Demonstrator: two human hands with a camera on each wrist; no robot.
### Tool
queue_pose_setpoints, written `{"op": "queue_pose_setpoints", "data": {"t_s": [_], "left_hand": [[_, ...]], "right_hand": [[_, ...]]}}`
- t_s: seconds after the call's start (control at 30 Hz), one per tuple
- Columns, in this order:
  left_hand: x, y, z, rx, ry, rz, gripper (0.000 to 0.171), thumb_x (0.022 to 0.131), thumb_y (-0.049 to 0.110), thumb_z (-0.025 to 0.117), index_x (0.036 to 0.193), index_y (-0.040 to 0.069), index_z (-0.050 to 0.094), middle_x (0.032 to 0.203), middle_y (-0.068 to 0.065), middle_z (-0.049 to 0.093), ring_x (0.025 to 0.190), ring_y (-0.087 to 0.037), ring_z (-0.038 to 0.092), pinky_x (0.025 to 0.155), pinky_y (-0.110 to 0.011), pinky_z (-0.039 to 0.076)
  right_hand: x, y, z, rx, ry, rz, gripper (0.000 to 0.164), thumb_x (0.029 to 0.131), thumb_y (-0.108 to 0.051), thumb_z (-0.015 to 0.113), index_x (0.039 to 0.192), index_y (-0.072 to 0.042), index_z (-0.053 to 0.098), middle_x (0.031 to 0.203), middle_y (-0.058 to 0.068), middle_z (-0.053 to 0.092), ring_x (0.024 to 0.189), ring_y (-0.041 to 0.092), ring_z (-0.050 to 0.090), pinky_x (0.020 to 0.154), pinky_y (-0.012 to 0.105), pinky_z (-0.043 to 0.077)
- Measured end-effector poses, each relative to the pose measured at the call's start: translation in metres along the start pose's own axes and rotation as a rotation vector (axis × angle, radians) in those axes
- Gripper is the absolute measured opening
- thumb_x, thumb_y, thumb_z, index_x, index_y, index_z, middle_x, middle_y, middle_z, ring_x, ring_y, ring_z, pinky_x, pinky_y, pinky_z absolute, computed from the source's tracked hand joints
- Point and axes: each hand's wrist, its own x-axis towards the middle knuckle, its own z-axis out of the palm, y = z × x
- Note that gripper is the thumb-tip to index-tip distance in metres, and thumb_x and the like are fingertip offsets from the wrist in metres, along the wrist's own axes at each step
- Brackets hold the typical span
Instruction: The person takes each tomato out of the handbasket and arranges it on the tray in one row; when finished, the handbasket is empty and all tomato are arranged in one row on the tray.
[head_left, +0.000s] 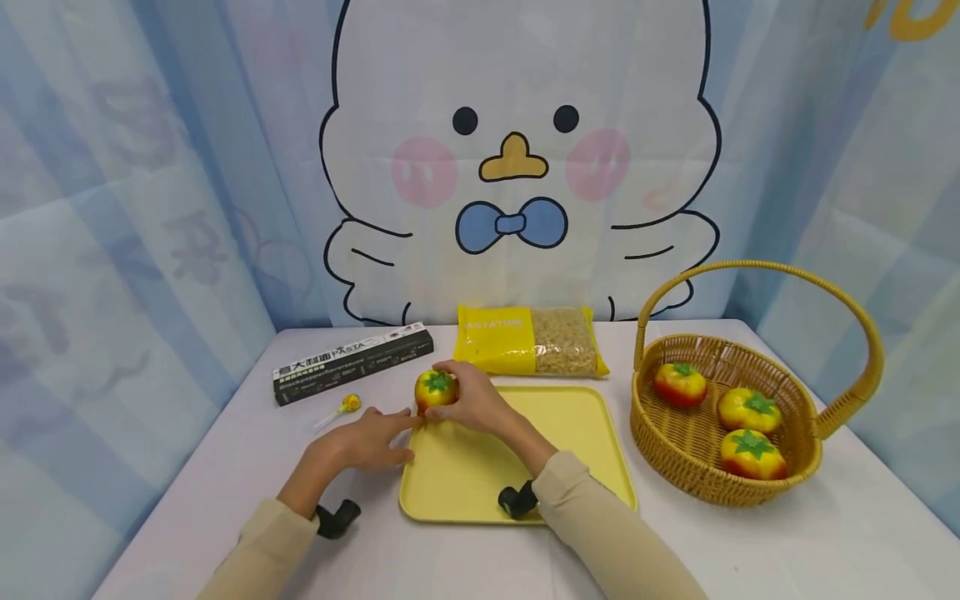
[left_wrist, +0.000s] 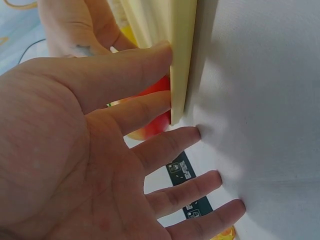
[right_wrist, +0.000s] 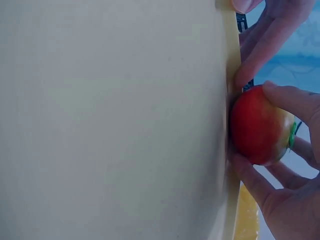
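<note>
My right hand (head_left: 478, 402) holds a red-and-yellow tomato (head_left: 433, 390) with a green leafy top, at the far left corner of a yellow tray (head_left: 517, 458). In the right wrist view, thumb and fingers lie around the tomato (right_wrist: 257, 127), close against the tray's rim. My left hand (head_left: 370, 440) is at the tray's left edge. In the left wrist view its fingers are spread and fairly straight, with the thumb and index fingertips touching the tray rim (left_wrist: 182, 55). The tomato there is partly hidden behind those fingers.
A wicker basket (head_left: 652, 433) with a tall handle stands at the right, with three similar tomatoes (head_left: 753, 456) inside. Behind the tray lie a yellow pasta bag (head_left: 532, 342) and a black pasta box (head_left: 352, 362). A lollipop (head_left: 348, 404) lies left of the tray.
</note>
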Motion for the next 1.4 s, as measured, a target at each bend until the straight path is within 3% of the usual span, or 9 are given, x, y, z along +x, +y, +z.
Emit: {"op": "queue_pose_setpoints", "data": {"t_s": [0.6, 0.9, 1.23, 1.4], "left_hand": [[0.000, 0.002, 0.000, 0.011, 0.004, 0.001, 0.062, 0.101, 0.031, 0.071, 0.159, 0.019, 0.050, 0.171, -0.016, 0.038, 0.147, -0.052, 0.041, 0.115, -0.072, 0.042], [-0.001, 0.003, -0.001, 0.001, 0.007, -0.031, 0.062, 0.101, 0.032, 0.071, 0.159, 0.021, 0.051, 0.172, -0.014, 0.039, 0.151, -0.053, 0.038, 0.116, -0.074, 0.040], [-0.003, 0.003, -0.001, 0.002, 0.012, -0.016, 0.060, 0.101, 0.031, 0.071, 0.157, 0.019, 0.053, 0.171, -0.016, 0.039, 0.146, -0.049, 0.043, 0.116, -0.072, 0.042], [-0.001, 0.003, -0.001, 0.004, 0.014, -0.008, 0.060, 0.100, 0.031, 0.072, 0.157, 0.019, 0.053, 0.171, -0.017, 0.040, 0.143, -0.048, 0.044, 0.115, -0.070, 0.043]], "right_hand": [[-0.002, -0.001, -0.004, 0.000, -0.030, 0.009, 0.076, 0.090, -0.022, 0.087, 0.155, -0.009, 0.049, 0.155, 0.016, 0.057, 0.136, 0.034, 0.058, 0.121, 0.051, 0.047], [-0.008, 0.000, -0.008, -0.010, -0.026, -0.006, 0.087, 0.089, -0.025, 0.088, 0.160, -0.005, 0.041, 0.155, 0.020, 0.056, 0.138, 0.039, 0.059, 0.118, 0.052, 0.050], [-0.015, 0.004, -0.021, -0.065, -0.031, 0.016, 0.087, 0.088, -0.030, 0.088, 0.160, -0.009, 0.043, 0.159, 0.021, 0.053, 0.143, 0.041, 0.055, 0.117, 0.056, 0.049], [-0.023, 0.003, -0.036, -0.062, -0.037, -0.014, 0.082, 0.090, -0.027, 0.087, 0.159, -0.008, 0.046, 0.161, 0.018, 0.052, 0.143, 0.043, 0.055, 0.111, 0.056, 0.054]]}}
